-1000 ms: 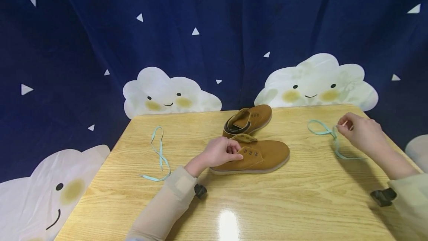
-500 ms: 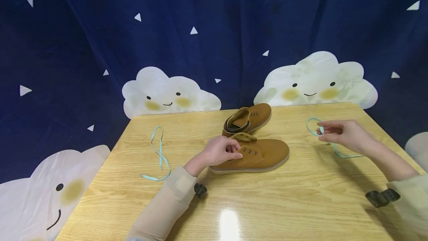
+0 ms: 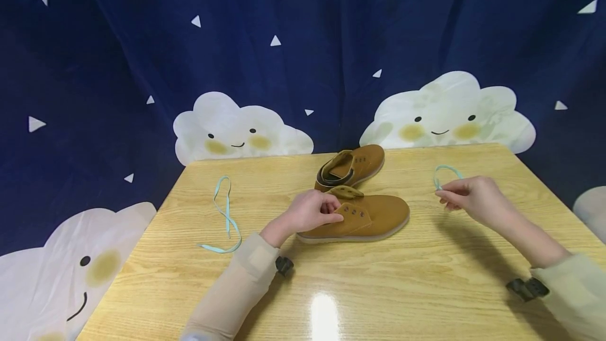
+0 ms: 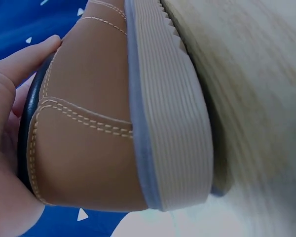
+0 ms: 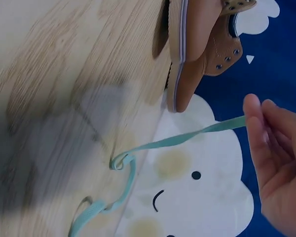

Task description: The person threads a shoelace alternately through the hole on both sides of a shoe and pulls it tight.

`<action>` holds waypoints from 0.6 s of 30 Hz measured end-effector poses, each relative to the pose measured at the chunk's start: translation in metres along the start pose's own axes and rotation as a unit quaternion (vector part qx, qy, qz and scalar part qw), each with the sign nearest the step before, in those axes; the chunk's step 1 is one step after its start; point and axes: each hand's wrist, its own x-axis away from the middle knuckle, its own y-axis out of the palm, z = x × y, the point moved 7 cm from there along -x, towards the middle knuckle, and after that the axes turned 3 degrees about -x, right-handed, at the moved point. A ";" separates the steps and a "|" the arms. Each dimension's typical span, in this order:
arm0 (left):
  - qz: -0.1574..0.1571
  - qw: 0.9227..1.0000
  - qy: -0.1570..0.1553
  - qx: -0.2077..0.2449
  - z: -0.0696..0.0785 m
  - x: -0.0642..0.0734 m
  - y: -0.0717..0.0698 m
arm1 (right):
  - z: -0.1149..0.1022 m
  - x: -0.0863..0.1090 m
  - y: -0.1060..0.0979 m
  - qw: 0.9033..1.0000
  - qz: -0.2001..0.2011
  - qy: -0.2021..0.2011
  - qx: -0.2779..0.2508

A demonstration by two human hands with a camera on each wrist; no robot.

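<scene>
A brown leather shoe (image 3: 379, 217) stands on the wooden table with its toe to the right and no lace in its eyelets. My left hand (image 3: 314, 212) grips it by the edge of the opening, thumb outside near the eyelet flap; its fingertips are hidden inside. In the left wrist view the shoe's stitched side (image 4: 89, 113) and ribbed sole fill the middle. To the right, my right hand (image 3: 483, 201) pinches a light teal shoelace (image 5: 182, 139) between thumb and fingers. From there the lace runs down to the table, where the rest lies in loose curves.
Behind the near shoe stands a second brown shoe (image 3: 369, 162), also unlaced. Another teal shoelace (image 3: 228, 220) lies looped at the left of the table (image 3: 402, 288). A dark blue curtain (image 3: 293, 4) with white clouds hangs along the table's far edge.
My right hand has moved left toward the shoes and now pinches the lace at a new spot, drawing it along. The left hand has stayed on the shoe.
</scene>
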 end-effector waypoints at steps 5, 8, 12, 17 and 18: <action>0.006 0.999 0.010 -0.037 0.003 -0.002 -0.003 | -0.017 -0.002 0.000 0.997 0.033 -0.060 0.041; 0.012 0.999 0.017 -0.048 0.005 -0.005 -0.004 | -0.023 -0.004 0.002 0.996 0.037 -0.072 0.044; 0.006 0.999 0.018 -0.040 0.008 -0.009 -0.002 | -0.024 -0.006 0.014 0.999 -0.016 -0.028 -0.004; 0.008 0.999 0.008 -0.039 0.010 -0.012 -0.001 | -0.030 -0.006 0.036 0.996 -0.074 0.001 -0.054; 0.011 0.999 0.006 -0.039 0.010 -0.013 -0.001 | -0.032 -0.006 0.040 0.995 -0.082 0.000 -0.062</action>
